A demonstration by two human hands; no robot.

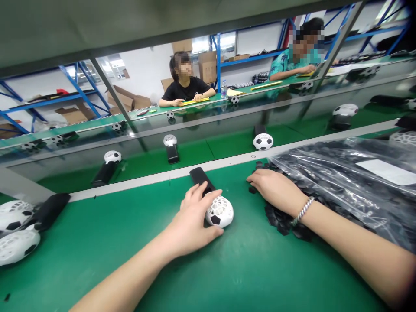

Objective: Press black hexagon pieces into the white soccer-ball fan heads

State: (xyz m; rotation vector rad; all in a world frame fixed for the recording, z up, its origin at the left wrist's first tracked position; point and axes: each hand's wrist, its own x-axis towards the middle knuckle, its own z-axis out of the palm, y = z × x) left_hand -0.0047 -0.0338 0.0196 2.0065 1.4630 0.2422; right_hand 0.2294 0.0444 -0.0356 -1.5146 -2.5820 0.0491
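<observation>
A handheld fan (220,212) with a white and black soccer-ball head and a black handle lies on the green tabletop. Around its ball head curve the thumb and fingers of my left hand (191,219), loosely closed on it; the handle points away from me. My right hand (276,188) reaches to the edge of a pile of small flat black pieces (279,221). Its fingers are bent down and together at the pieces, and their tips are partly hidden, so what they pinch does not show. A clear plastic bag (341,173) of black pieces lies beside the right hand.
More soccer-ball fans (19,245) rest at the left edge. Beyond the table's pale rim, a green conveyor belt (214,149) carries several fans. Two people sit across it at a far bench (146,113). A grey panel (130,30) hangs overhead.
</observation>
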